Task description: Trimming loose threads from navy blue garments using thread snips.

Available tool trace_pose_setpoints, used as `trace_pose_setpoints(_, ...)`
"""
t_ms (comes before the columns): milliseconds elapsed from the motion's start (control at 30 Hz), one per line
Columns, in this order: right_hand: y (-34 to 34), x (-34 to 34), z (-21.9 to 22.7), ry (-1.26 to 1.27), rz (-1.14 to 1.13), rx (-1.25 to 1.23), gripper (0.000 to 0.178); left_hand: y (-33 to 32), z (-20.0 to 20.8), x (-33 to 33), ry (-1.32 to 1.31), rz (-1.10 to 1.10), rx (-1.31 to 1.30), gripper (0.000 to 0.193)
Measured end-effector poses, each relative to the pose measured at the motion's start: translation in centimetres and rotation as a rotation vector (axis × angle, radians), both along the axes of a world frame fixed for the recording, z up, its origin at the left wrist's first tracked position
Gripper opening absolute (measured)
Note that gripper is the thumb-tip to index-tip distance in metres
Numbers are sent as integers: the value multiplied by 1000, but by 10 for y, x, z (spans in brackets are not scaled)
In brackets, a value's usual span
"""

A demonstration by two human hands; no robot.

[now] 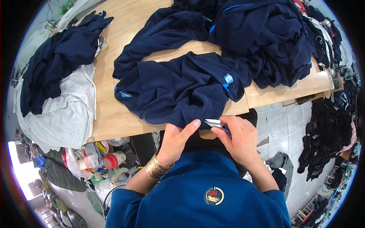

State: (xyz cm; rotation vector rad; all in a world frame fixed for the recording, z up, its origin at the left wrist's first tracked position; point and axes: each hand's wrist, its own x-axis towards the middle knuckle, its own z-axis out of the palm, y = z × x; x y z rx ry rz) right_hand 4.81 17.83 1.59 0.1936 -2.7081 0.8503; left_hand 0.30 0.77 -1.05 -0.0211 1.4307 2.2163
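A navy garment point(171, 85) with a gathered elastic edge and light-blue labels lies crumpled at the table's near edge. My left hand point(178, 140) pinches its near edge between thumb and fingers, the thumb on top; gold bangles circle that wrist. Close by on the right, my right hand point(239, 136) is closed round small thread snips point(213, 122) with pale metal blades and a blue handle. The blades point left toward the left thumb, beside the gathered edge. Whether they touch the cloth I cannot tell.
The wooden table point(110, 114) carries a large heap of navy garments point(266, 41) at the far right. At left lie a navy cloth point(61, 64) and a white cloth point(72, 108). Below the table's left end stands a red-lidded jar point(114, 160) among clutter. Black lacy garments point(327, 133) hang at right.
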Motion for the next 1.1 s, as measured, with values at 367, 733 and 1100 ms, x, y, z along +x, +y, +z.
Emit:
trace_pose_setpoints(367, 3, 2, 1, 33, -14, 48, 27, 9, 1, 3, -32, 67, 59, 37)
trace_pose_setpoints(733, 6, 1, 0, 61, -22, 60, 26, 18, 1, 4, -67, 122, 43, 22)
trace_pose_setpoints(1100, 9, 1, -6, 80, -21, 111, 26, 15, -6, 4, -85, 50, 56, 25)
